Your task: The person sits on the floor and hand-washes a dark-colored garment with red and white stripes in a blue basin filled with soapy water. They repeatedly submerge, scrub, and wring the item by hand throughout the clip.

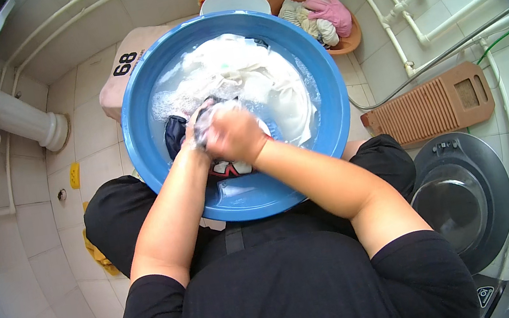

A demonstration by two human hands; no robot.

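Note:
A large round blue plastic basin [250,211] stands before me, holding sudsy water. White cloth [284,90] spreads through its far and right parts. My left hand [194,131] and my right hand [235,132] meet over the near left part of the basin, both gripping a wet, foamy dark garment [175,133] that hangs down to the left. The right hand is blurred and covers part of the cloth between them. Below the hands, a piece of fabric with a red, white and black pattern [231,168] lies against the basin's near inner wall.
Behind the basin are a white tub [234,1] and a brown basin [351,45] of clothes. A pink covered object [111,94] stands at the left. On the right lie a brown washboard [408,111] and a dark round lid [493,202]. Pipes line the walls.

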